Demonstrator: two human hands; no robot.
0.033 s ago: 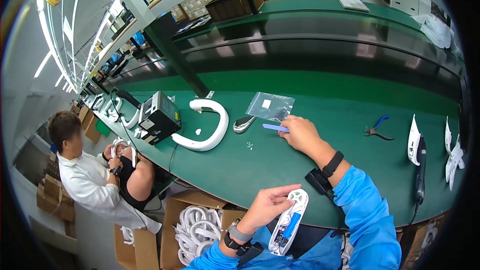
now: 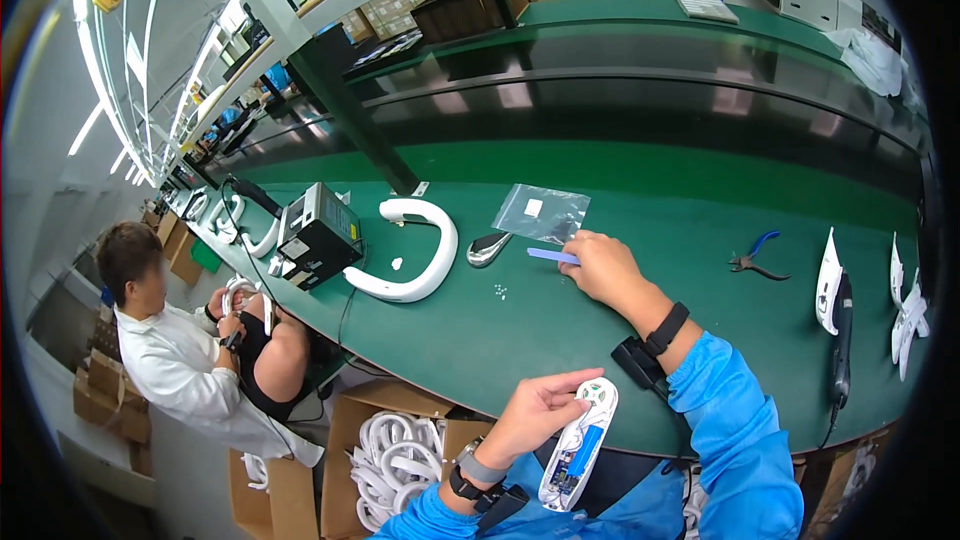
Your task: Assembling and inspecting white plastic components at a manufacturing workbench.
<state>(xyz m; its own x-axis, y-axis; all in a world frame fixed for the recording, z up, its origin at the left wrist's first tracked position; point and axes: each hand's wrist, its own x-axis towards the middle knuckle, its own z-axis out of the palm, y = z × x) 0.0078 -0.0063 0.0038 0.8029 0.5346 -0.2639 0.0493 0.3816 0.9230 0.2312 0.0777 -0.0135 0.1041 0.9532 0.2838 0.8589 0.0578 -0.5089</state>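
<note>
Though the strip [image 2: 553, 256] and casing [image 2: 571, 440] have barely shifted, leaving the work apparently no further along, my right hand [image 2: 605, 268] grips the strip just nearer me than the bag [image 2: 541, 212]; my left hand [image 2: 538, 410] pinches the open casing, well nearer than the bag, its long axis slanting, green-marked end pointing away, right of the bag.

The right grip [image 2: 606, 268] hides one end of the blue stick [image 2: 552, 255]. The white specks [image 2: 500, 292] on the counter [image 2: 450, 360] are too small to identify. The lower edge cuts off the right blue sleeve [image 2: 735, 420].
</note>
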